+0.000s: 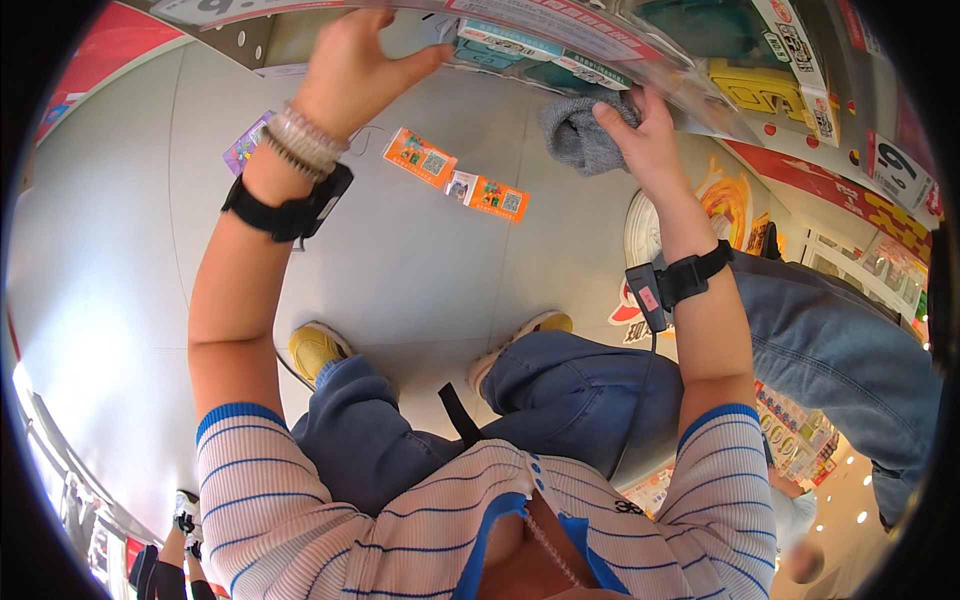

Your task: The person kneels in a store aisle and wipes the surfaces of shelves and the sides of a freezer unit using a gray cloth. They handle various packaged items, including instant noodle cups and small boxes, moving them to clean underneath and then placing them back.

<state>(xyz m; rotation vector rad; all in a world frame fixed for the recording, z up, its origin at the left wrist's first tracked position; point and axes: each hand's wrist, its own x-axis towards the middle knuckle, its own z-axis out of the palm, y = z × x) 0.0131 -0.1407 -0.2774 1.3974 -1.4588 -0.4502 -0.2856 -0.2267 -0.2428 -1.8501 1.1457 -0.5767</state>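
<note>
My left hand (362, 72) is raised at the shelf's front edge, thumb and fingers apart, with nothing seen in it. Just beside its thumb are teal-and-white boxes (508, 42) on the shelf. In my right hand (648, 140) is a crumpled grey cloth (580, 135), pinched between thumb and fingers below the shelf edge. The fingertips partly disappear behind the cloth and the edge. A bead bracelet (305, 143) and a black strap with a small device (290, 208) are on my left wrist; a similar strapped device (680, 283) is on the right.
Orange printed cards (455, 175) lie on or hang above the grey floor (350, 270). A clear-fronted shelf with a yellow item (755, 90) runs along the top. Someone's denim leg (840, 340) is close at right. A round floor graphic (650, 225) sits near my right forearm.
</note>
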